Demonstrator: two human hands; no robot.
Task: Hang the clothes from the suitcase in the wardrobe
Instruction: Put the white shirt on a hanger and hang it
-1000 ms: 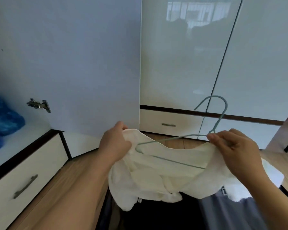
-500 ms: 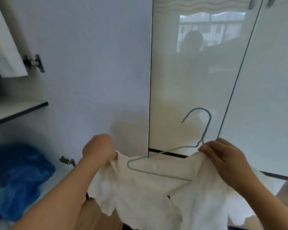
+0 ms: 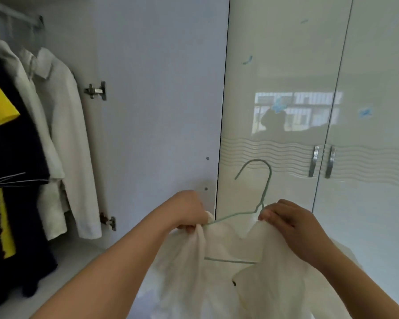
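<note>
Head view: white wardrobe fills the frame, open door [image 3: 161,107] swung out at centre with two metal hinges [image 3: 96,90] on its inner edge, the lower one just above the compartment floor. Right of it two closed glossy doors [image 3: 276,65] with a wavy embossed band and a pair of chrome handles [image 3: 321,161] side by side at the seam; the gloss reflects a window and a dark silhouette. A few small blue marks on the glossy panels. Open compartment at left: hanging rail [image 3: 14,13] at top, white base panel [image 3: 74,261] at the bottom. Hung inside, left to right: black garment with yellow panels [image 3: 7,139], then two white shirts [image 3: 62,125], the rightmost just beside the hinge edge. Thin metal hanger wires [image 3: 12,180] stick out in front of the black garment. In front, low centre, both hands hold up a white shirt [image 3: 217,279] partly threaded on a pale green wire hanger [image 3: 266,180], hook up and in front of the glossy door, bottom bar showing against the fabric. Left hand [image 3: 189,211] fingers curled, gripping the shirt's shoulder bunched at the hanger's left end. Right hand [image 3: 286,221] pinches the shirt collar at the hanger neck just under the hook. Shirt hangs outside the compartment, well apart from the rail. Suitcase not in frame.
</note>
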